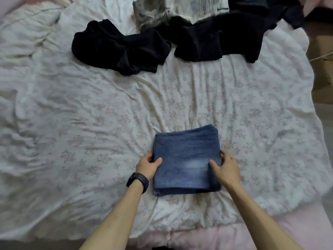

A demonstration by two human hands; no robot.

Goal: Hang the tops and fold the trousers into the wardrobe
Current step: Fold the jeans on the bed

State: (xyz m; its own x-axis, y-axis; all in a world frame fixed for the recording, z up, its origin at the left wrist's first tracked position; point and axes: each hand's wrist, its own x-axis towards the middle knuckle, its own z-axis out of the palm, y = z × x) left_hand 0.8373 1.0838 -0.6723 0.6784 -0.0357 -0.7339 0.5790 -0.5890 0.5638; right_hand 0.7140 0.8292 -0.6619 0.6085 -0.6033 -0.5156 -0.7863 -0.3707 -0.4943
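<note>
A pair of blue jeans point(185, 156), folded into a compact square, lies on the flowered bedspread point(108, 114) near the front edge. My left hand point(147, 166) grips its left side, thumb on top and fingers tucked under. My right hand point(226, 167) grips the right side the same way. A black garment point(119, 47) lies crumpled at the back left. Another black garment point(219, 38) spreads across the back right. A light washed grey denim piece point(162, 11) lies at the far top.
The bed's right edge drops to a brown floor point(322, 69) with a thin cord on it. A pink sheet point(207, 237) shows along the bed's front edge. A black wristband sits on my left wrist point(137, 181).
</note>
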